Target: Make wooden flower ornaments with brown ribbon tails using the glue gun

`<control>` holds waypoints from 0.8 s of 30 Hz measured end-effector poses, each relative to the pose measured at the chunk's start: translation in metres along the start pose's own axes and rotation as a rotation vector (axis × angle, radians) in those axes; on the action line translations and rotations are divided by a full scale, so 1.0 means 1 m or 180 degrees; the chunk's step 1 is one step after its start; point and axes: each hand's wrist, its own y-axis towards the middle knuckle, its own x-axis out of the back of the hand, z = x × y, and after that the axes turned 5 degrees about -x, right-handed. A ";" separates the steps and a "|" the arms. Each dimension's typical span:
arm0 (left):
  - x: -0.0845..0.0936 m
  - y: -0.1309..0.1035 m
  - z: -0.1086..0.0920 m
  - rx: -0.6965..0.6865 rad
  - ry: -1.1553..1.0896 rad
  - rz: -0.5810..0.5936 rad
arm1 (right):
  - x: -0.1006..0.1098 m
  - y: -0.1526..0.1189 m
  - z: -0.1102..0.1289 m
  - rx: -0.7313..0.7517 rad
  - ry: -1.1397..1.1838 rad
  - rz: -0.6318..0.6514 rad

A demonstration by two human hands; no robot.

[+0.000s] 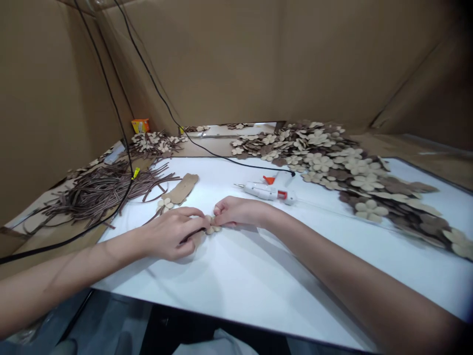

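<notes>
Between my two hands a small cream fabric flower (212, 228) is held just over the white board (236, 281). My left hand (177, 232) has its fingers closed on the flower's left side, and a dark strip shows under them. My right hand (238, 211) pinches the flower's right edge, thumb against curled fingers. Parts of the flower are covered by the fingertips. Beyond my right hand lies a white glue gun (264, 191) with its metal tip pointing left. Another cream flower (166, 203) rests past my left hand, beside a tan piece of card (181, 188).
A heap of cream and brown flowers (321, 158) spreads over the back right. Brown cords (99, 192) are piled at left, with a flower bunch (155, 144) behind them. A black cable (162, 98) hangs across to the glue gun. Cardboard walls (229, 64) enclose the table.
</notes>
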 end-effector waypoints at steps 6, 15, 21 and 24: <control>0.005 0.010 -0.001 0.0131 0.0119 0.0266 | -0.003 -0.006 -0.004 0.0197 0.0064 -0.0308; -0.002 0.013 -0.001 0.0487 -0.0439 -0.0090 | -0.025 -0.040 -0.006 0.0743 0.0205 -0.1316; -0.005 0.019 0.001 0.0827 -0.0976 -0.0159 | -0.041 -0.052 -0.003 0.1122 -0.0486 -0.1721; -0.006 0.021 0.003 0.0789 -0.1172 -0.0198 | -0.040 -0.051 -0.012 0.1528 -0.0886 -0.2185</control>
